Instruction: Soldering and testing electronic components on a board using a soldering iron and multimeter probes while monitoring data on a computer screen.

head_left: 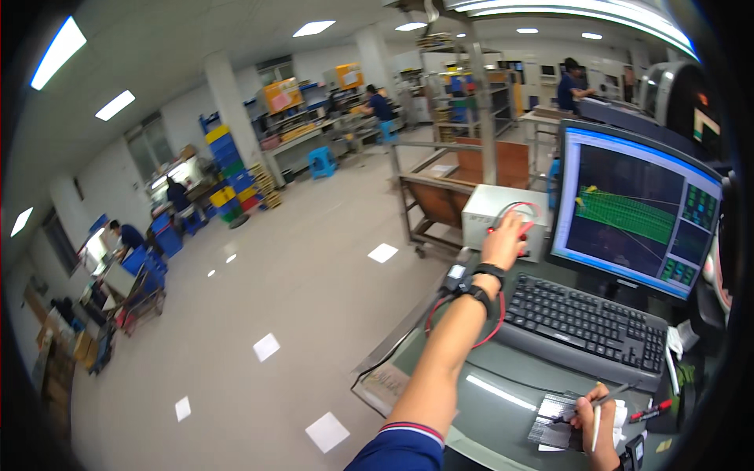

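Right hand (pixel 606 422) pinches pale stick (pixel 596 430); dark panel (pixel 551 418) lies just left. Left hand (pixel 504 245) at white box (pixel 481 220), fingers unclear.

Pale floor (pixel 298 302), white wall (pixel 110 184), rectangular ceiling light (pixel 314 28), blue stool (pixel 321 162) near white column (pixel 233 102).

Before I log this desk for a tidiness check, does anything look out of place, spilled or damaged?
Nothing looks spilled or damaged. The one untidy thing is the red cable, looping loosely beneath the left forearm beside the black computer keyboard; it looks odd because it isn't gathered neatly.
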Demonstrator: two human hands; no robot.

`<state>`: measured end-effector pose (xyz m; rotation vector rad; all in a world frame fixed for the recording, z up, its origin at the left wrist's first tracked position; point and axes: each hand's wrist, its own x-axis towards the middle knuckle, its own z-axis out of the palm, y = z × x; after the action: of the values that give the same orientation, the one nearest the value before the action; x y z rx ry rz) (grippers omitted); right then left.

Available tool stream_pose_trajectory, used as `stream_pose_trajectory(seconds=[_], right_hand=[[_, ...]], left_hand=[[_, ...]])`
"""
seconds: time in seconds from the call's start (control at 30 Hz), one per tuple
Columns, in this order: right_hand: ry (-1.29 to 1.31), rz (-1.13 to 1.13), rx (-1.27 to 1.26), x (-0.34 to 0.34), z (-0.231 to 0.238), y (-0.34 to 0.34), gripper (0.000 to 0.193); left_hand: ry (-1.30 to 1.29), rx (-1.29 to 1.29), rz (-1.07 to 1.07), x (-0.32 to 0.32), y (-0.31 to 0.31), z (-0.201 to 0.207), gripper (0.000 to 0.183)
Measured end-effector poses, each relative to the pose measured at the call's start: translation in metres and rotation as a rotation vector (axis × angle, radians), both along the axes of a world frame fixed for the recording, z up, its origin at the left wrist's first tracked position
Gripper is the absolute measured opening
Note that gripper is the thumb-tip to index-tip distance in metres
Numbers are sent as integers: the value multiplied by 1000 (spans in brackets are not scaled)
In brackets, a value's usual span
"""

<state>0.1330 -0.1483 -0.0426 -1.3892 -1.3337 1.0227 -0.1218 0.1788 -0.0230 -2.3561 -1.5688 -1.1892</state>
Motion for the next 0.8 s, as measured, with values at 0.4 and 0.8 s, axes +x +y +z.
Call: stream_pose_trajectory(seconds=[0.4, 0.8], right_hand=[[55, 4, 17, 7, -3, -3, 13], [86, 107, -86, 13, 14, -6, 21]], left_hand=[[32, 237, 27, 17, 17, -4, 36], [51, 94, 87, 29, -2, 10, 48]])
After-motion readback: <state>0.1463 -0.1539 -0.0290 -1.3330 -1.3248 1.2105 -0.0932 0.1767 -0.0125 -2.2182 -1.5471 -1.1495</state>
